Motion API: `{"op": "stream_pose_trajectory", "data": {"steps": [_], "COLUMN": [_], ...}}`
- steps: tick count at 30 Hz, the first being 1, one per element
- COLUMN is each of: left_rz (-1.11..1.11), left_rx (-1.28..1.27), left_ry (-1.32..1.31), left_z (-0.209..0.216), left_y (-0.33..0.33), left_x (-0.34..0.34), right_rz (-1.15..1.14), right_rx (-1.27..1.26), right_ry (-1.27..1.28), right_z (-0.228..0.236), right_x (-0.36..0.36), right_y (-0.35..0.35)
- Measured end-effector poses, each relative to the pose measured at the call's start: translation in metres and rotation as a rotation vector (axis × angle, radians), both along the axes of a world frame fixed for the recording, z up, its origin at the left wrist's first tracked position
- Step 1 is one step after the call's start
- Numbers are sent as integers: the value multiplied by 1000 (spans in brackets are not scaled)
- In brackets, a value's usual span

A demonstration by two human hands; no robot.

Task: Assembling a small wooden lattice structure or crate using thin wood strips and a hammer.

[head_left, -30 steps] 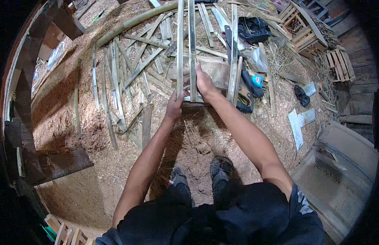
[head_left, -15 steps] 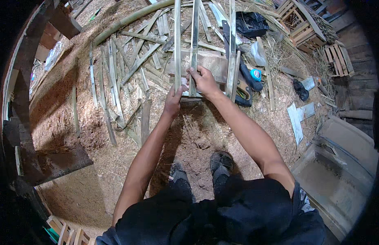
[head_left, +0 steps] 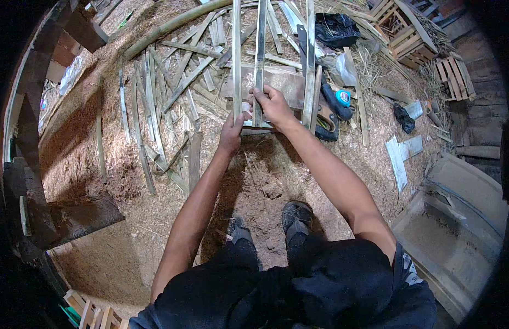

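Observation:
Three long narrow wooden slats run away from me side by side over a low wooden block. My left hand [head_left: 231, 133] is closed on the near end of the left slat [head_left: 237, 60]. My right hand [head_left: 274, 108] pinches the middle slat [head_left: 260, 55] a little above its near end, thumb and fingers on its sides. The right slat [head_left: 310, 60] lies untouched beyond my right wrist. Beneath the slats the block's top [head_left: 290, 88] shows in part. Right of it lie a handsaw [head_left: 330, 122] and a blue tape measure [head_left: 343, 98].
Loose wood strips [head_left: 183, 88] litter the sawdust-covered ground ahead and to the left. A black plastic bag [head_left: 336, 30] and slatted wooden crates [head_left: 411, 38] are at the far right. A large grey bin-like container [head_left: 452, 236] stands near on the right; a dark board [head_left: 84, 219] sticks out at left.
The view shifts very slightly. Both hands keep their holds on the left and middle slats, which stay nearly in place.

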State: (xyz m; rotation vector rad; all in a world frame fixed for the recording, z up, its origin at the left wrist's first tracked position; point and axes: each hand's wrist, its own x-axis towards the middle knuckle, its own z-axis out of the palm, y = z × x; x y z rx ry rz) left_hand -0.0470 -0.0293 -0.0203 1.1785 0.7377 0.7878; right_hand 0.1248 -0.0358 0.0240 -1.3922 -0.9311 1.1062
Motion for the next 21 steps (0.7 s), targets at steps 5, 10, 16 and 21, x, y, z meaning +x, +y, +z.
{"op": "stream_pose_trajectory", "data": {"steps": [5, 10, 16, 21], "left_rz": [15, 9, 27, 31], "left_rx": [30, 37, -59, -4], "left_ry": [-13, 10, -20, 37], "left_z": [-3, -1, 10, 13], "left_y": [0, 0, -4, -4], "left_x": [1, 0, 5, 1], "right_rz": [0, -6, -15, -11], "right_rx": [-15, -23, -41, -36], "right_ry": [59, 31, 64, 147], "right_z": [0, 2, 3, 9], "right_x": [0, -1, 2, -2], "right_y": [0, -1, 1, -2]}}
